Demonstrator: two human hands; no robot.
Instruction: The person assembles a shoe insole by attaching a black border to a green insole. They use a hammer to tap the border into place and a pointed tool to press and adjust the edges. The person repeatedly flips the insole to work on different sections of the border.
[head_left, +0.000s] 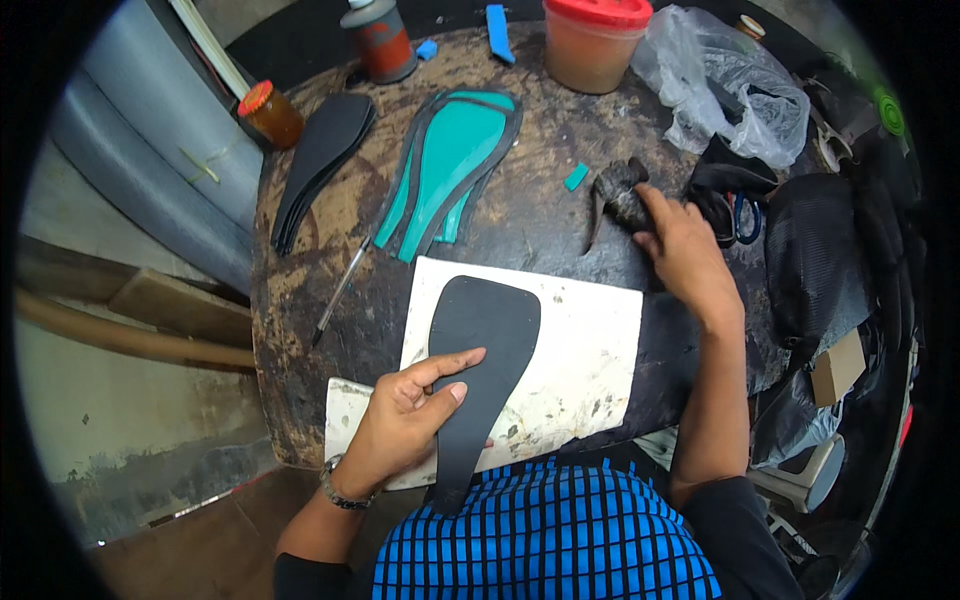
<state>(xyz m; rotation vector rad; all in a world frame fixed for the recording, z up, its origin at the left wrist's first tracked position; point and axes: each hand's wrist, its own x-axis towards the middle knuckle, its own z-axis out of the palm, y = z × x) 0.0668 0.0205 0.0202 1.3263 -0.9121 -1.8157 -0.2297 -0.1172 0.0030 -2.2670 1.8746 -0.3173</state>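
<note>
A black paddle-shaped flat piece (480, 350) lies on a white board (585, 350) at the near edge of a round, stained worktable (540, 180). My left hand (405, 420) holds this piece by its narrow lower part, thumb on top. My right hand (685, 250) reaches to the right of the board and grips a dark, curved metal tool (615, 195) resting on the table.
A stack of teal and black pieces (450, 170) and a stack of black ones (320, 160) lie further back. A pen (340, 290), a small orange-lidded jar (270, 112), a glue bottle (380, 38), a red-lidded tub (595, 42), plastic bags (730, 90) and scissors (740, 215) are around.
</note>
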